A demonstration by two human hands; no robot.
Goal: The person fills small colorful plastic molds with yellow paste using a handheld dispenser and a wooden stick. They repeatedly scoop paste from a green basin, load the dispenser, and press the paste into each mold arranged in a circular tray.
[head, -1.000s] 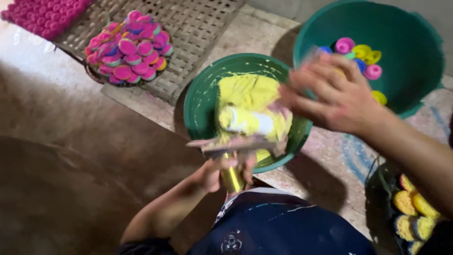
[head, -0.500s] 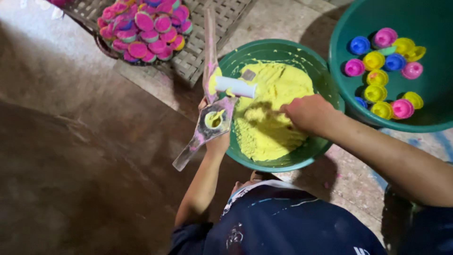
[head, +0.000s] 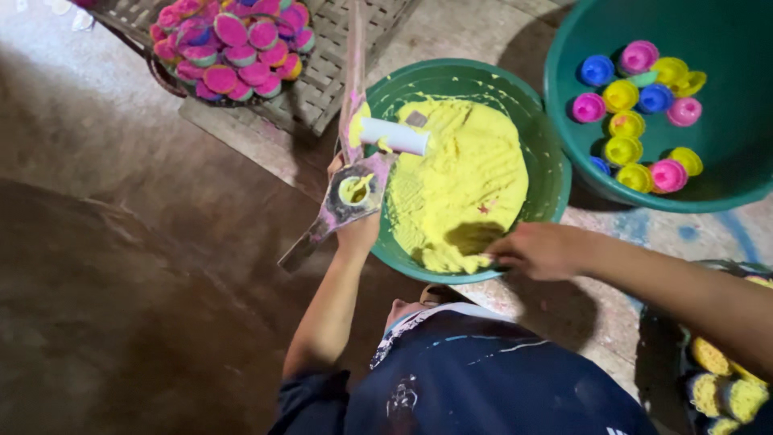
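Observation:
My left hand (head: 358, 232) grips a paint-stained wooden mould strip (head: 348, 121) from below, at the left rim of a green bowl (head: 555, 173). The strip's round hole (head: 354, 190) is filled with yellow powder. A white cylinder (head: 394, 135) lies across the strip and the bowl's edge. The bowl holds a flattened heap of yellow powder (head: 471, 161). My right hand (head: 538, 250) rests at the bowl's near rim, fingers curled together into the powder's edge.
A large teal tub (head: 725, 189) at the right holds several small pink, yellow and blue cups (head: 636, 149). A plate of pink-topped cakes (head: 229, 48) sits on a woven mat (head: 330, 76) at the back left. Yellow cakes (head: 725, 391) fill a basket at the bottom right.
My right hand came out of the teal tub, crossed the yellow powder and drew back to the bowl's near rim. The left hand swung the mould strip upright beside the bowl.

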